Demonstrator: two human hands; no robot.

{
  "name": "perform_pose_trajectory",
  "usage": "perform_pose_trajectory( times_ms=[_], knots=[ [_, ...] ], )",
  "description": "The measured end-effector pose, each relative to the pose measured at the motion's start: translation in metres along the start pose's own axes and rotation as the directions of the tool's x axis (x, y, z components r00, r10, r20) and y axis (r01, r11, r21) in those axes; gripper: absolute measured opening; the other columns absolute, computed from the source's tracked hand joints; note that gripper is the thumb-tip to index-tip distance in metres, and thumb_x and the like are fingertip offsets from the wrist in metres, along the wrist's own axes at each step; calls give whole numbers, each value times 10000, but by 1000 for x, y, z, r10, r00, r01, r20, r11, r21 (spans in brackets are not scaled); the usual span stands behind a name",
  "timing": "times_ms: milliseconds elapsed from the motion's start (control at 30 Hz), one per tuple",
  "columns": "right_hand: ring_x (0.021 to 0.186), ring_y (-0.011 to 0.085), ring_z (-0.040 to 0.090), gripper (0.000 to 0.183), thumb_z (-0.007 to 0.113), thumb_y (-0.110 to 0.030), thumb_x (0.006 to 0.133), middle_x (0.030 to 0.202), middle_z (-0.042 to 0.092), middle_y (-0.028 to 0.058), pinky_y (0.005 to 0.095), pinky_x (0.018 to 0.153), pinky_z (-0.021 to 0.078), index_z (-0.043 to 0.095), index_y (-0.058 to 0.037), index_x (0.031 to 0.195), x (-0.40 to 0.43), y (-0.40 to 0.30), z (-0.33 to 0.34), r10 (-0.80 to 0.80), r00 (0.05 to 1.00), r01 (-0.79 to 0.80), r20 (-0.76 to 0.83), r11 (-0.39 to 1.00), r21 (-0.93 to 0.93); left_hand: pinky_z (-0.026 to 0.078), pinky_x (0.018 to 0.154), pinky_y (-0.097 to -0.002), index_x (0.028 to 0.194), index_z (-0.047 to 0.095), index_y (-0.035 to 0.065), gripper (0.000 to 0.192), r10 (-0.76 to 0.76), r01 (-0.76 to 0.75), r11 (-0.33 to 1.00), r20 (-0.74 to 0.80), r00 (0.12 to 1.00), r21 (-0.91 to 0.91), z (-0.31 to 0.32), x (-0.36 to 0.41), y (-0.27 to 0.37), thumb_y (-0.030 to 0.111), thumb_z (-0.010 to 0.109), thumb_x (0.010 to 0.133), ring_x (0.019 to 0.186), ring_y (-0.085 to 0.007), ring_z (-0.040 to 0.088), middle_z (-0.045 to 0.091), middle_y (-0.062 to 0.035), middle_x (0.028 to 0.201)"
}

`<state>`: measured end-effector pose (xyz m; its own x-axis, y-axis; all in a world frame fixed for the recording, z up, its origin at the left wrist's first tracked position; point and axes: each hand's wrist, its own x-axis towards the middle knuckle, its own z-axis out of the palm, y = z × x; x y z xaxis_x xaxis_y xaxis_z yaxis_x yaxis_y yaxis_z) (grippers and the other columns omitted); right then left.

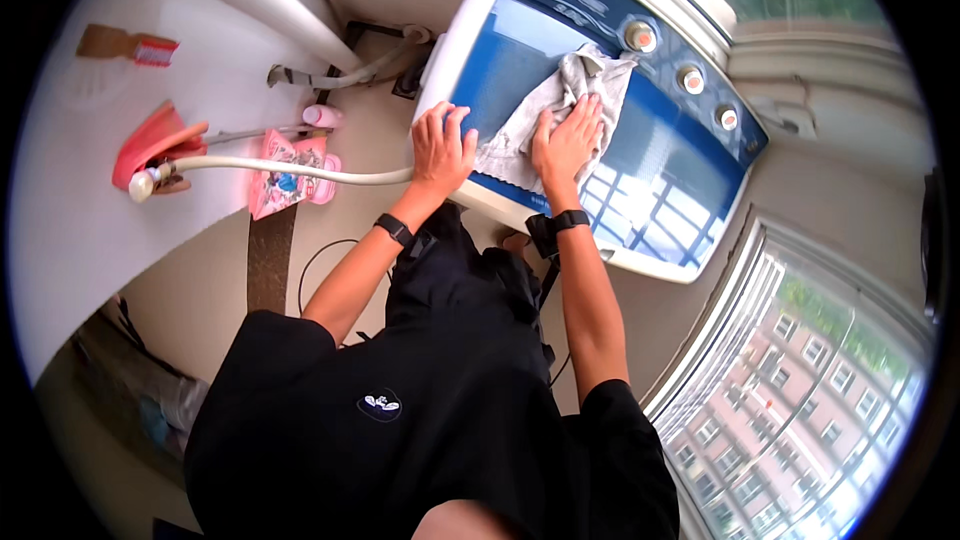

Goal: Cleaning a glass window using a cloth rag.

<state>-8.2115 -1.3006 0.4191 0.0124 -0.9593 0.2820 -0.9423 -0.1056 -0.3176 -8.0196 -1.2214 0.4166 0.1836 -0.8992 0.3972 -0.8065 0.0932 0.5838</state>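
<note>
A grey cloth (pixel 525 127) lies creased across the blue lid (pixel 652 135) of a twin-tub style washing machine. Flat on the cloth rests my right hand (pixel 568 142), palm down, with the thumb apart from the fingers. My left hand (pixel 442 148) touches the machine's white left front edge, fingers spread and slightly bent, to the left of the cloth. Its far control panel (pixel 592 4) carries several round knobs, one being the large knob (pixel 640 37) close to the cloth's far corner.
On the left, a pale hose (pixel 300 165) runs from a tap (pixel 142 184) towards the machine. Near it are a pink patterned packet (pixel 281 180), a pink bottle (pixel 322 116), a red cloth-like item (pixel 154 142) and a wooden brush (pixel 127 45) on the white surface. A window (pixel 780 375) stands at right.
</note>
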Motion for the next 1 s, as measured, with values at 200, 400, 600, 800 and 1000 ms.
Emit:
perform_pose_trajectory(
  times_ms=[200, 400, 600, 800, 1000],
  knots=[
    [1435, 357, 345, 647, 596, -394, 896, 1525, 417, 186, 496, 1198, 197, 453, 0, 1389, 75, -47, 29, -350, 936, 346, 23, 931, 118, 344, 1025, -485, 1233, 537, 22, 370, -103, 89, 987, -101, 990, -132, -7, -5, -4, 234, 566, 932, 1157, -367, 480, 511, -186, 1234],
    [1454, 332, 329, 605, 594, -387, 886, 1528, 421, 163, 494, 1211, 177, 501, -21, 1359, 64, -73, 40, -486, 870, 456, 84, 856, 243, 347, 1018, -504, 1199, 542, 1, 348, -86, 73, 993, -133, 987, -97, 3, -8, -5, 231, 542, 938, 1147, -390, 486, 525, -205, 1226],
    [1465, 326, 316, 596, 570, -412, 905, 1544, 405, 150, 490, 1218, 165, 500, -39, 1365, 34, -2, -1, -402, 906, 367, 131, 902, 228, 365, 999, -488, 1180, 559, 9, 341, -67, 64, 997, -74, 995, -42, 4, -6, -1, 231, 568, 921, 1112, -388, 507, 537, -206, 1209],
    [1468, 324, 303, 638, 569, -414, 903, 1549, 392, 155, 492, 1218, 165, 464, -74, 1432, 44, 145, -53, -164, 985, 162, 51, 986, 28, 362, 1010, -487, 1177, 558, 34, 354, -58, 57, 996, 11, 998, 75, 13, -2, 14, 226, 631, 888, 1136, -383, 491, 533, -192, 1203],
    [1252, 420, 451, 580, 578, -425, 887, 1325, 501, 193, 529, 1116, 282, 535, -166, 1404, 48, 286, -100, -33, 998, 27, -61, 995, -100, 374, 990, -471, 1144, 574, 36, 311, -27, 27, 946, -3, 1000, 323, 18, -3, 28, 206, 650, 894, 1120, -361, 501, 543, -160, 1171]
  ],
)
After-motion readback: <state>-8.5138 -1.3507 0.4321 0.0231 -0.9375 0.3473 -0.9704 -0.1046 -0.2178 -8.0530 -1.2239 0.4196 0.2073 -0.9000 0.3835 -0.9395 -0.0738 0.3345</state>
